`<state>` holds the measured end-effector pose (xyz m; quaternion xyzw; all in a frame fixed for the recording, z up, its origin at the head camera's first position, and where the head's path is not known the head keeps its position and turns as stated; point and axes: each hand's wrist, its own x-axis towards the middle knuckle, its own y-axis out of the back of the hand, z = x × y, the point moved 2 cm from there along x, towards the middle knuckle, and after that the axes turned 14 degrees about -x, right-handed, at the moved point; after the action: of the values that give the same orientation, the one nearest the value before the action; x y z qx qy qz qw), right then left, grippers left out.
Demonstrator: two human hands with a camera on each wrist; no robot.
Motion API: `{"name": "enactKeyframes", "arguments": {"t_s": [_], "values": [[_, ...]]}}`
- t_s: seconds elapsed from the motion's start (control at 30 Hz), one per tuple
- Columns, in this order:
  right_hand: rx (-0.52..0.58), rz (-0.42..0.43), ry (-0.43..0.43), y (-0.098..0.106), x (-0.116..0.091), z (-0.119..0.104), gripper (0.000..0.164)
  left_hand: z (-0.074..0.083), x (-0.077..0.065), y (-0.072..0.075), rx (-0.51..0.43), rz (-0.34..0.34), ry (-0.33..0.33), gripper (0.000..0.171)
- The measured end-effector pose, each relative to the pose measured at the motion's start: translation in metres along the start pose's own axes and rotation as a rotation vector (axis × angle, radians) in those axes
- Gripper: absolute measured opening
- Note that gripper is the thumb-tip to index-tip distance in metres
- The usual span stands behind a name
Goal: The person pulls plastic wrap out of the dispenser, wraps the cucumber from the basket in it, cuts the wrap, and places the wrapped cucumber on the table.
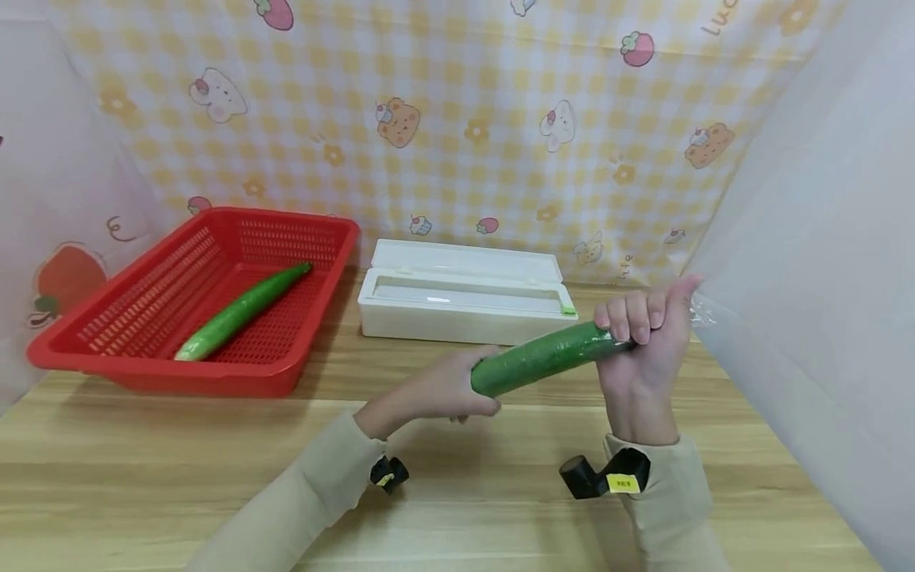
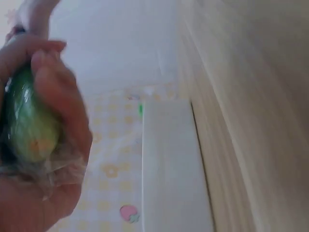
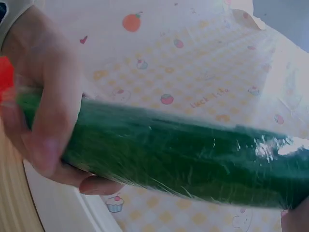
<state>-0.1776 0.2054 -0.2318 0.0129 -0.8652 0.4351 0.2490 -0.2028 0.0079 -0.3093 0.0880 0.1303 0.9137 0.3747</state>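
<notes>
A green cucumber point(image 1: 543, 357) wrapped in clear plastic film is held tilted above the table, its right end higher. My left hand point(image 1: 453, 385) grips its lower left end; in the left wrist view the pale tip of the cucumber point(image 2: 35, 137) shows inside the palm, with loose film bunched around it. My right hand point(image 1: 643, 342) curls its fingers over the other end, thumb pointing up and away. The right wrist view shows wrinkled film along the cucumber point(image 3: 178, 154), with the left hand point(image 3: 53, 111) around one end.
Behind the hands stands a white cling film box point(image 1: 465, 322), lid raised, with a green slider point(image 1: 568, 310) at its right end. A red plastic basket point(image 1: 314, 334) at the left holds another cucumber point(image 1: 243, 311). White sheeting point(image 1: 801, 278) walls the right side.
</notes>
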Motion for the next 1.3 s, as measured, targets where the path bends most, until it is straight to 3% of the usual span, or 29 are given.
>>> {"name": "enactKeyframes", "arguments": {"t_s": [0.13, 0.2, 0.37, 0.47, 0.6, 0.73, 0.87, 1.0, 1.1, 1.23, 1.3], "values": [[-0.033, 0.180, -0.003, 0.004, 0.002, -0.001, 0.057, 0.000, 0.001, 0.006, 0.257, 0.201, -0.132, 0.034], [-0.052, 0.256, -0.011, 0.006, 0.003, 0.001, 0.055, 0.000, 0.002, 0.007, 0.305, 0.236, -0.178, 0.031], [-0.051, 0.335, 0.006, 0.008, 0.002, 0.001, 0.051, -0.002, -0.001, 0.014, 0.352, 0.273, -0.135, 0.030], [-0.003, 0.285, 0.050, 0.008, 0.001, -0.002, 0.056, -0.004, -0.002, 0.017, 0.363, 0.273, -0.091, 0.030], [0.067, 0.131, 0.090, 0.008, 0.000, -0.006, 0.062, -0.006, -0.001, 0.019, 0.333, 0.248, -0.068, 0.030], [0.122, -0.044, 0.121, 0.006, 0.000, -0.010, 0.061, -0.007, 0.002, 0.018, 0.212, 0.193, -0.022, 0.035], [0.177, -0.159, 0.134, 0.004, -0.001, -0.015, 0.061, -0.008, 0.003, 0.018, 0.083, 0.130, 0.053, 0.044], [0.201, -0.198, 0.146, 0.002, -0.001, -0.018, 0.062, -0.008, 0.002, 0.018, -0.028, 0.093, 0.126, 0.053], [0.200, -0.202, 0.160, 0.000, -0.002, -0.019, 0.062, -0.008, 0.003, 0.019, -0.068, 0.108, 0.159, 0.061], [0.169, -0.181, 0.180, -0.003, -0.002, -0.017, 0.062, -0.008, 0.005, 0.021, -0.056, 0.192, 0.139, 0.069], [0.145, -0.154, 0.178, -0.005, -0.003, -0.014, 0.061, -0.008, 0.005, 0.024, 0.015, 0.265, 0.098, 0.069]]}}
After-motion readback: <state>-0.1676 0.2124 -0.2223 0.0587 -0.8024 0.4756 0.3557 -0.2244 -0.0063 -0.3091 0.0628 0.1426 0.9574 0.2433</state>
